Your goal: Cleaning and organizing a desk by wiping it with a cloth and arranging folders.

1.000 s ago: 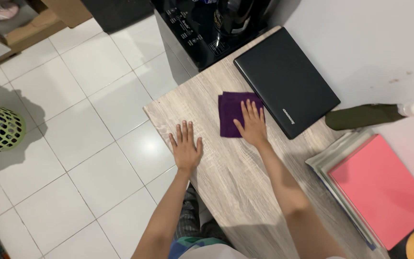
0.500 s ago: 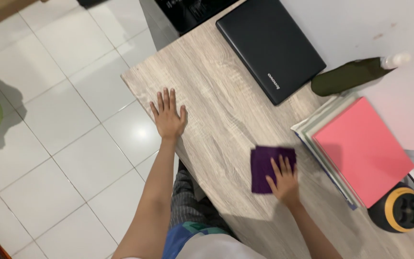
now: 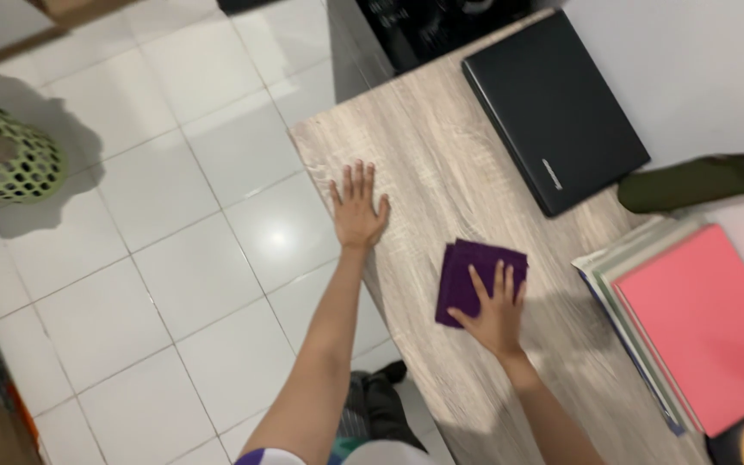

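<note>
A folded purple cloth lies on the light wooden tabletop. My right hand presses flat on the cloth, fingers spread over its near right part. My left hand rests palm down on the bare wood near the table's left edge, fingers apart, holding nothing.
A shut black laptop lies at the far end of the table. A dark green bottle lies by the wall. A stack of folders with a pink one on top sits at the right. A green mesh basket stands on the white tiled floor.
My right hand dragged the purple cloth from beside the laptop toward me along the table, then slightly leftward. My left hand stayed flat near the table edge. The camera view shifted.
</note>
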